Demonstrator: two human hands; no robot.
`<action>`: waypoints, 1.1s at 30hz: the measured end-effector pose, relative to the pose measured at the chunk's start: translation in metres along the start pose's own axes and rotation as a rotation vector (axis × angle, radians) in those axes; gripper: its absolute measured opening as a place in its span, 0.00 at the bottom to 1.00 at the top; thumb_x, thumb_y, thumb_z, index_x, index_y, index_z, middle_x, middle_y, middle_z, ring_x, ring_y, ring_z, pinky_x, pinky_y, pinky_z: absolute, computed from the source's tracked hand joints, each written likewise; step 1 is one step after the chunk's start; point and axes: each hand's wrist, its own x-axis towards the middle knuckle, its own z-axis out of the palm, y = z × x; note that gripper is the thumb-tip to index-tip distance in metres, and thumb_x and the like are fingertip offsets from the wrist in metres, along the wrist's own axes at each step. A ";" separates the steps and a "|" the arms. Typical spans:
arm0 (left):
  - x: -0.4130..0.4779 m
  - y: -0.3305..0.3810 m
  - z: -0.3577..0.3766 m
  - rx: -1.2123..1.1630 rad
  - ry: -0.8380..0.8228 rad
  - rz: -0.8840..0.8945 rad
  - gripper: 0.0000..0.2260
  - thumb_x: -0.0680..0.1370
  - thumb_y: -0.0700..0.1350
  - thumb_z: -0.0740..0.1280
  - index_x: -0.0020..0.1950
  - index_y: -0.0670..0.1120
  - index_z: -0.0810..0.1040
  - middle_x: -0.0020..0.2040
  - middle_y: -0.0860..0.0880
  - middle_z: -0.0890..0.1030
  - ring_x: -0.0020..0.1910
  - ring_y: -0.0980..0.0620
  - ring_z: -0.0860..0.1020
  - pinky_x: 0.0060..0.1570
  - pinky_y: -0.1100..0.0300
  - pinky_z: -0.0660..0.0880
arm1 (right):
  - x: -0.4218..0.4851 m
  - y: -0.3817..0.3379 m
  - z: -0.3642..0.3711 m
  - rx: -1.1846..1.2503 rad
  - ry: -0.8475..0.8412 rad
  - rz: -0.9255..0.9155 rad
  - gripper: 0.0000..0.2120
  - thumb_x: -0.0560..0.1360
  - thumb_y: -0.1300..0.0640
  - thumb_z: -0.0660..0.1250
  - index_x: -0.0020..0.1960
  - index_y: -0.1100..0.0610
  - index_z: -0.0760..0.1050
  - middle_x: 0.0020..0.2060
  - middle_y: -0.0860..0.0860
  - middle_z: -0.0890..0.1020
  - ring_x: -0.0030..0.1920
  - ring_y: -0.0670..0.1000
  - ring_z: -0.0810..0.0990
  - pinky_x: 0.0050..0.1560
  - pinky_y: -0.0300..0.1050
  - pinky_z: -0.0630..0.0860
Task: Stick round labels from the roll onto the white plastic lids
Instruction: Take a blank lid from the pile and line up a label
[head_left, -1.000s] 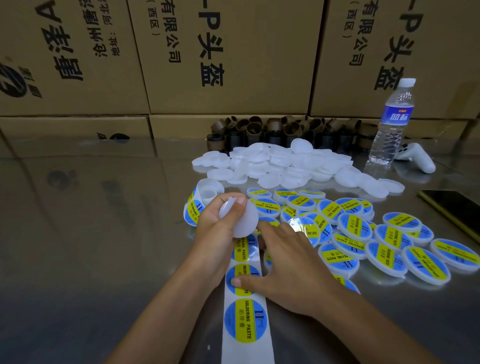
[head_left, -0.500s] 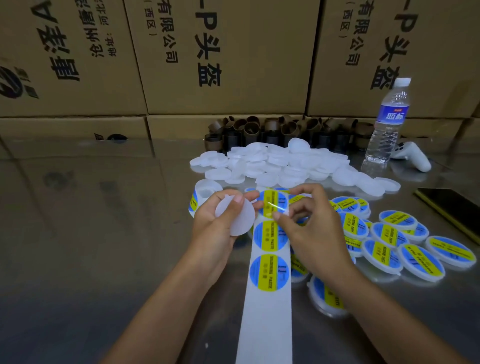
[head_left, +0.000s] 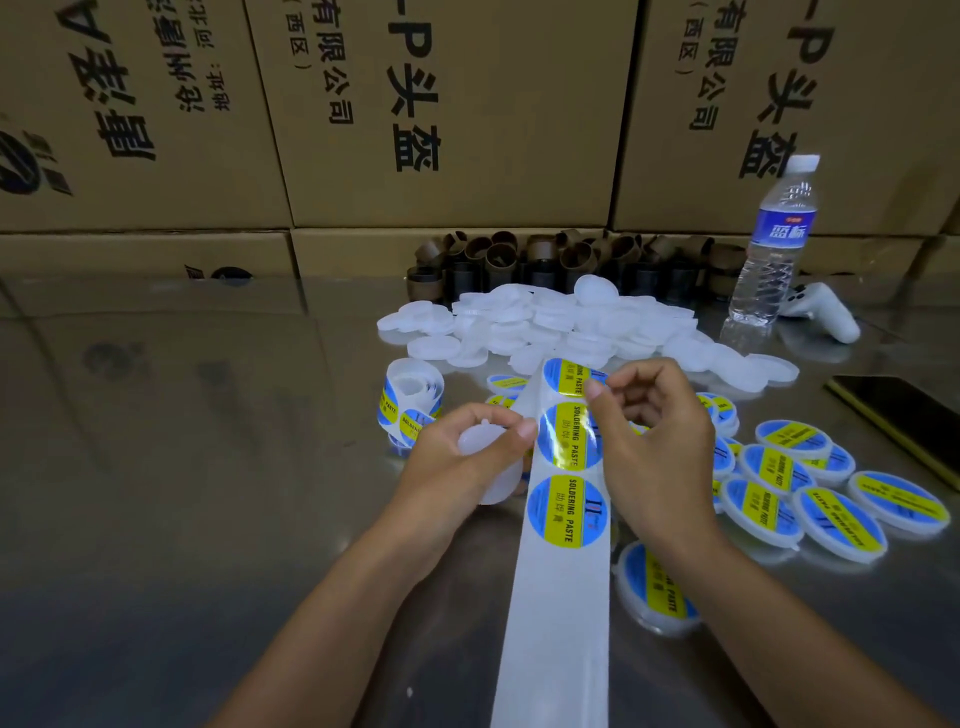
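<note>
My left hand (head_left: 462, 462) grips a bare white lid (head_left: 496, 480) and also holds the left edge of the white backing strip (head_left: 558, 623). The strip runs up from the bottom edge and carries three round blue-and-yellow labels (head_left: 567, 512). My right hand (head_left: 652, 447) pinches the right edge of the top label (head_left: 569, 376) between thumb and forefinger. The label roll (head_left: 410, 402) stands to the left of my hands. A heap of bare white lids (head_left: 561, 327) lies behind the hands. Several labelled lids (head_left: 836, 514) lie to the right.
Cardboard boxes (head_left: 441, 114) wall off the back of the shiny table (head_left: 182, 467). Brown roll cores (head_left: 545, 265) line their foot. A water bottle (head_left: 774, 244), a white controller (head_left: 826, 312) and a dark phone (head_left: 904, 421) are at the right.
The backing strip has been lifted and pulled toward me. My right hand rose from the strip on the table to the top label and now pinches its edge. The left hand lowered slightly with the lid.
</note>
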 end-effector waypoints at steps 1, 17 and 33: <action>-0.001 0.000 0.000 0.036 -0.032 -0.017 0.10 0.65 0.54 0.78 0.40 0.51 0.82 0.50 0.45 0.82 0.47 0.47 0.80 0.52 0.48 0.79 | 0.000 0.000 0.000 -0.003 0.005 -0.006 0.11 0.74 0.62 0.69 0.40 0.50 0.70 0.31 0.43 0.76 0.32 0.41 0.73 0.36 0.32 0.71; 0.000 0.004 -0.003 -0.115 0.076 -0.053 0.18 0.72 0.53 0.69 0.49 0.38 0.81 0.50 0.34 0.82 0.48 0.38 0.81 0.58 0.40 0.73 | -0.010 -0.008 0.003 -0.318 -0.240 -0.365 0.11 0.66 0.48 0.73 0.46 0.51 0.83 0.46 0.44 0.74 0.52 0.47 0.71 0.53 0.42 0.69; 0.004 0.002 -0.002 -0.113 0.110 -0.049 0.13 0.75 0.50 0.68 0.46 0.40 0.82 0.51 0.37 0.82 0.50 0.44 0.78 0.60 0.44 0.72 | -0.008 -0.001 0.003 -0.448 -0.242 -0.491 0.09 0.66 0.52 0.74 0.46 0.52 0.83 0.42 0.48 0.80 0.49 0.46 0.73 0.52 0.44 0.66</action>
